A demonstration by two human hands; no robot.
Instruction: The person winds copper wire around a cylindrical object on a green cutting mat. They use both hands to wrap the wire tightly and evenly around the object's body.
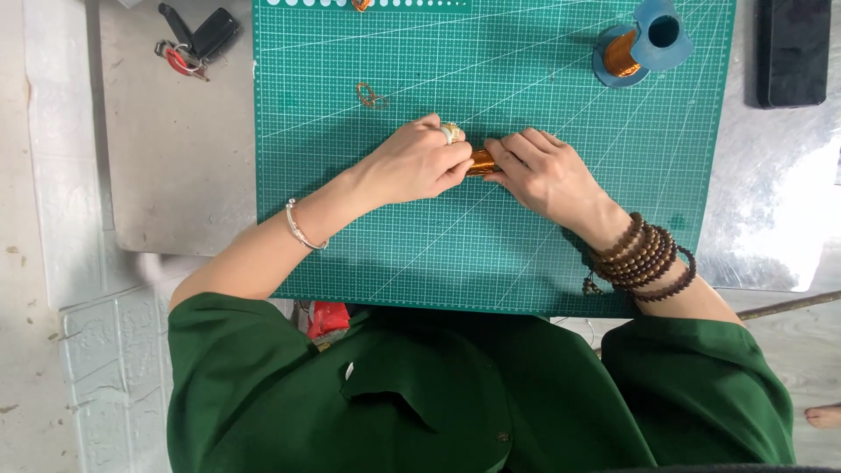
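Observation:
My left hand [413, 163] and my right hand [543, 169] meet at the middle of a green cutting mat [491, 254]. Between their fingertips they pinch a small copper-coloured wire piece [481, 161], mostly hidden by the fingers. The left hand wears a ring and a thin silver bracelet. Dark wooden bead strands wrap the right wrist. A blue spool of copper wire [638, 48] stands at the mat's far right, apart from both hands. A small bent loop of copper wire [371, 95] lies on the mat beyond the left hand.
The mat lies on a grey metal table [175, 158]. A car key with a red ring [194, 39] rests at the far left. A black phone [794, 51] lies at the far right. Another copper bit [361, 4] sits at the mat's top edge.

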